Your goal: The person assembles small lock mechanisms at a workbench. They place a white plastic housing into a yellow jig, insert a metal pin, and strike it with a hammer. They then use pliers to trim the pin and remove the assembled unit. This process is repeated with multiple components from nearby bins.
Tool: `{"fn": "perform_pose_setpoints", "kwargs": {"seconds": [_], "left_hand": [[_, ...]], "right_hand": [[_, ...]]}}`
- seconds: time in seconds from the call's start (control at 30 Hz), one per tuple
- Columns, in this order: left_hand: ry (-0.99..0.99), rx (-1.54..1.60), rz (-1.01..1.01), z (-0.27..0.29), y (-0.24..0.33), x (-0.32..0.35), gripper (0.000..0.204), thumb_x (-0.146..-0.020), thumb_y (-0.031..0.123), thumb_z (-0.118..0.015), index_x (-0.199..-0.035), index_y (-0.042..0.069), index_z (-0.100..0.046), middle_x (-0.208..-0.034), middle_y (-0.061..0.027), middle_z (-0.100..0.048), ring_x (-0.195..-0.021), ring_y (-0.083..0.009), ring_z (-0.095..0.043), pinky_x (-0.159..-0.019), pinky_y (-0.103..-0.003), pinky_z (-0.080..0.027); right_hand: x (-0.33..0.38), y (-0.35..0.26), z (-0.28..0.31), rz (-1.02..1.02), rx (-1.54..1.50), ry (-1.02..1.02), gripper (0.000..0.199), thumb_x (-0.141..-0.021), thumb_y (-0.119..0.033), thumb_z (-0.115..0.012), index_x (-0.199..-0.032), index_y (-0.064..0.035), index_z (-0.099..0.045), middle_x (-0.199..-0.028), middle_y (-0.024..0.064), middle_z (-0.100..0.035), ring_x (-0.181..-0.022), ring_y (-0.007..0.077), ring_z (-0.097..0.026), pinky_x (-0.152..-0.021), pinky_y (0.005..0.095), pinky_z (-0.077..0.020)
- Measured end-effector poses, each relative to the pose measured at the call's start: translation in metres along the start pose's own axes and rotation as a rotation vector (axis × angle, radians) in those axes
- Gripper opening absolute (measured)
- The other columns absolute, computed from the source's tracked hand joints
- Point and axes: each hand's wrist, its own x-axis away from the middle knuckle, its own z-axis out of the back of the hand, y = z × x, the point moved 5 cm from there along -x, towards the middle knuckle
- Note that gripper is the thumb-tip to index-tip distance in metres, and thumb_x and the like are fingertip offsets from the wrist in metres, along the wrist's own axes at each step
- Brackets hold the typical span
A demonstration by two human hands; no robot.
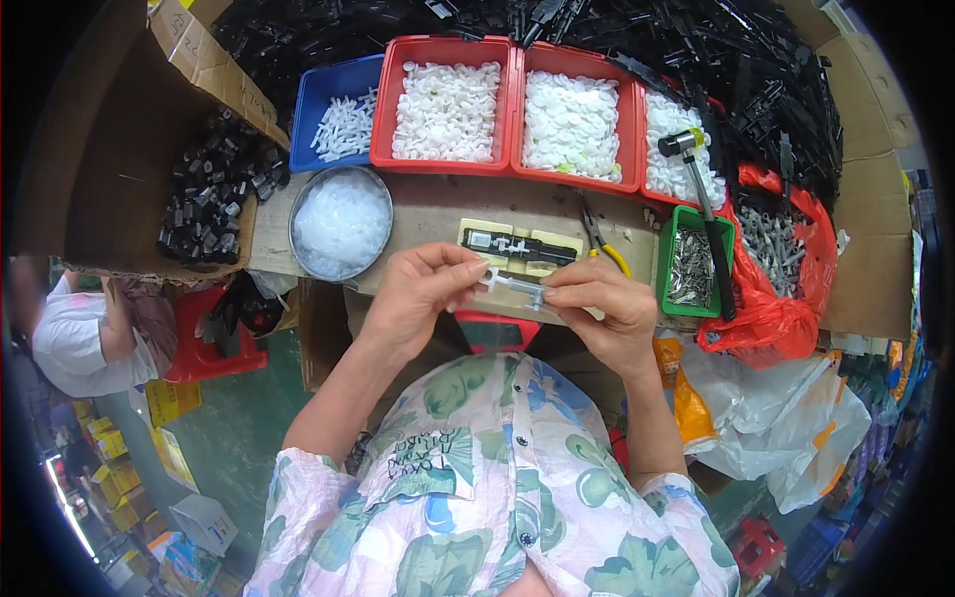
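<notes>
Just in front of my chest, my left hand [423, 294] pinches a small white plastic piece [491, 280] between thumb and fingertips. My right hand [605, 303] pinches the other end of a slim pale grey plastic rod [519, 288]. The rod and white piece meet end to end; whether they are joined I cannot tell. Directly beyond my fingers, a black mechanical part [527, 247] with a clear and white section lies in a cream-coloured holder [569, 262] on the bench [438, 199].
Red bins [514, 119] of white plastic pieces line the back, beside a blue bin [298, 124]. A round metal bowl [383, 239] stands left, pliers [597, 234] right. A hammer [711, 209] leans over a green tray [668, 234]. Another person [85, 338] sits left.
</notes>
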Motion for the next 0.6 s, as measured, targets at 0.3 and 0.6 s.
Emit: {"fn": "perform_pose_setpoints", "kwargs": {"seconds": [0.3, 0.6], "left_hand": [[0.007, 0.040, -0.006, -0.011, -0.001, -0.002, 0.017, -0.091, 0.009, -0.074, -0.105, 0.000, -0.069, -0.082, -0.0062, -0.072, -0.067, -0.0061, -0.064, -0.055, -0.017, -0.046], [-0.059, -0.657, -0.459, -0.030, 0.014, 0.002, 0.023, -0.087, 0.008, -0.076, -0.109, -0.001, -0.073, -0.092, -0.0069, -0.072, -0.074, -0.0076, -0.062, -0.064, -0.022, -0.050]], "right_hand": [[0.003, 0.011, 0.001, -0.317, -0.021, 0.017, 0.020, -0.079, 0.002, -0.078, -0.099, 0.0022, -0.074, -0.092, 0.0103, -0.073, -0.083, 0.0169, -0.069, -0.071, 0.0292, -0.0535], [0.019, 0.033, 0.010, -0.584, -0.481, 0.153, 0.017, -0.086, 0.002, -0.075, -0.102, 0.0053, -0.073, -0.092, 0.0075, -0.072, -0.078, 0.0095, -0.065, -0.070, 0.0239, -0.0528]]}}
